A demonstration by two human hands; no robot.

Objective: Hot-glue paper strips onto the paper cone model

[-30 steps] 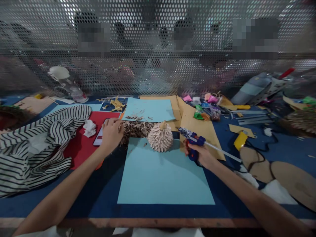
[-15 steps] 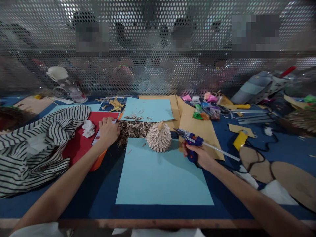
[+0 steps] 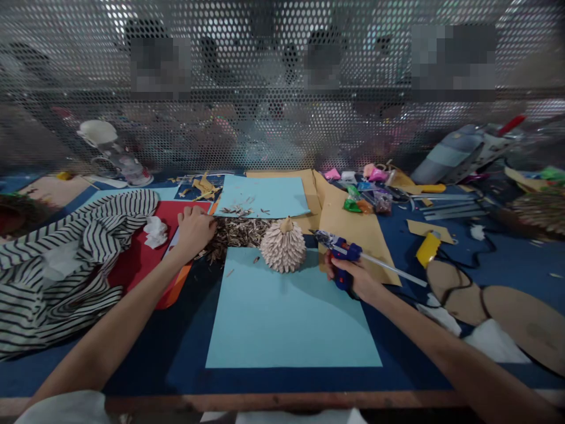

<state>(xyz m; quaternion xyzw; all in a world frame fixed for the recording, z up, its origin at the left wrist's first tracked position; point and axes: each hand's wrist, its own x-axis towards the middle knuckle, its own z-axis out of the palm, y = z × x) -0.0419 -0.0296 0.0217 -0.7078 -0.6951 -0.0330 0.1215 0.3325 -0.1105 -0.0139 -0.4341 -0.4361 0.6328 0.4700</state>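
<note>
My right hand [image 3: 356,277] is closed round the blue handle of a glue gun [image 3: 342,252], whose nozzle points left toward a beige cone-shaped paper craft [image 3: 283,245] covered in small scales. The craft stands at the far edge of a light blue paper sheet [image 3: 291,318]. My left hand [image 3: 193,229] rests with curled fingers at the left end of a pile of small brown paper pieces [image 3: 236,231]; whether it holds any I cannot see. A phone lies partly hidden under that hand.
A striped cloth [image 3: 66,259] lies at the left over red paper [image 3: 141,259]. Brown paper [image 3: 353,227], another blue sheet [image 3: 265,197], coloured clay packets [image 3: 362,197], a yellow cutter [image 3: 426,249] and cardboard discs [image 3: 507,312] lie around. A perforated metal screen [image 3: 282,88] closes the back.
My left hand has slid a little further back and left along the pile of paper pieces. The right hand keeps the glue gun almost still.
</note>
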